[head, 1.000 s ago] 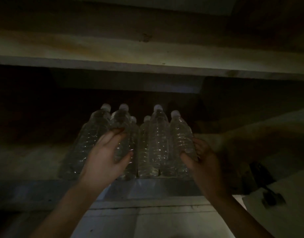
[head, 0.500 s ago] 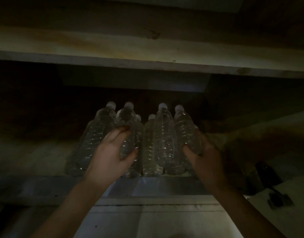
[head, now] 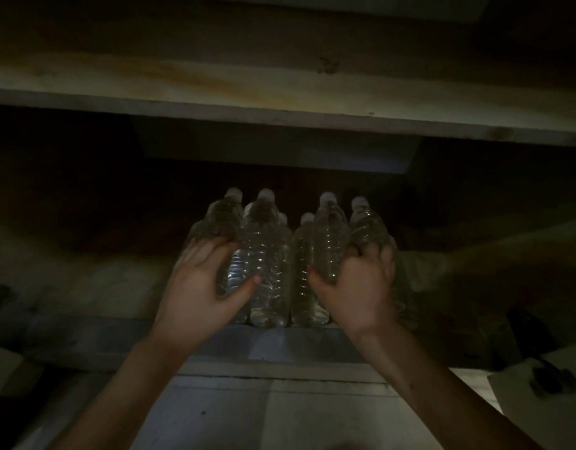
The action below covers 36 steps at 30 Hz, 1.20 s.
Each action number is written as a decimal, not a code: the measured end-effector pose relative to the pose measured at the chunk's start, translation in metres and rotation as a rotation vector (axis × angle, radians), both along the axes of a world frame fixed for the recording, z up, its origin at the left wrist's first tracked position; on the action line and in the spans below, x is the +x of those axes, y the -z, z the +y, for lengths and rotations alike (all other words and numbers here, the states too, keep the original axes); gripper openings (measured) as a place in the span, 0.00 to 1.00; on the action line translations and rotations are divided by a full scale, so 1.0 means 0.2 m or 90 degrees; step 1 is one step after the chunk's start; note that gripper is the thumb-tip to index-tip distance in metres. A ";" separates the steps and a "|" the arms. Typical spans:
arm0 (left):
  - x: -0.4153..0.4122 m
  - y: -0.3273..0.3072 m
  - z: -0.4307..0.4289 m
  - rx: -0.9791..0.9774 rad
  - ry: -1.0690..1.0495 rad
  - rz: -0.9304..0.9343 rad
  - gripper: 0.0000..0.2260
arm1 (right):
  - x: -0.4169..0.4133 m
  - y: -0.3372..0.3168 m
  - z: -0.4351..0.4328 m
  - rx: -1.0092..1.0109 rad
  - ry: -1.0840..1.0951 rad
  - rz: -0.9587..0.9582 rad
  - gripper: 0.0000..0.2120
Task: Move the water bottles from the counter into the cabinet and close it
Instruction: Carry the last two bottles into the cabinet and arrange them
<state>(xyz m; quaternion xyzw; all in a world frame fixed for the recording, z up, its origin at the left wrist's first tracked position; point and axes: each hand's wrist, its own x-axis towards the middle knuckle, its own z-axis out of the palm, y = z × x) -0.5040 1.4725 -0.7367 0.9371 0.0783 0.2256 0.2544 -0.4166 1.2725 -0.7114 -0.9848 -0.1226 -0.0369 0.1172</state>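
- Plastic water bottles, six caps that I can count, stand upright in a tight bunch inside the cabinet, right behind its front ledge. It's really dark in there, so more could be hiding at the back.
- Left grip reaches over the ledge and is wrapped round the outer bottle on that side. Its fingers curl over the bottle's shoulder and the thumb presses the front of the next one in.
- Right grip mirrors it past the ledge, fingers curled round the outer bottle on its side and thumb against the bottle beside it. So both are closed on the bunch, one at each end.
- High above the ledge runs a pale wooden board, looks like the shelf over this compartment.
- Off the right end of the ledge there's a pale panel with dark hardware on it. Might be the open door, can't say for sure.
- Progress-wise, I'd say the moving part is mostly done: the bunch is in the cabinet and probably just needs a last nudge.
- Left to do: let go, pull both arms out, shut the door. The counter isn't in view, so no idea if more bottles wait there.
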 end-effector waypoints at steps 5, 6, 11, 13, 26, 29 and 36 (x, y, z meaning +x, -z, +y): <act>0.00 0.01 0.00 -0.034 0.004 0.007 0.27 | -0.04 0.02 0.02 0.140 -0.041 0.022 0.31; 0.00 0.02 0.00 -0.033 0.002 0.011 0.28 | -0.05 0.03 0.02 0.168 -0.048 0.034 0.33; 0.01 0.04 0.02 -0.032 -0.005 0.021 0.29 | -0.08 0.11 0.03 0.381 -0.101 0.089 0.35; 0.01 0.03 0.02 -0.036 -0.010 0.024 0.29 | -0.10 0.12 0.02 0.464 -0.106 0.107 0.33; -0.02 0.05 0.04 -0.038 0.014 0.026 0.30 | -0.17 0.15 0.05 0.470 -0.173 0.166 0.34; -0.02 0.05 0.05 -0.042 0.014 0.026 0.30 | -0.14 0.15 0.06 0.471 -0.181 0.165 0.33; -0.01 0.06 0.05 -0.043 0.009 0.022 0.29 | -0.08 0.08 0.00 0.392 -0.183 0.116 0.33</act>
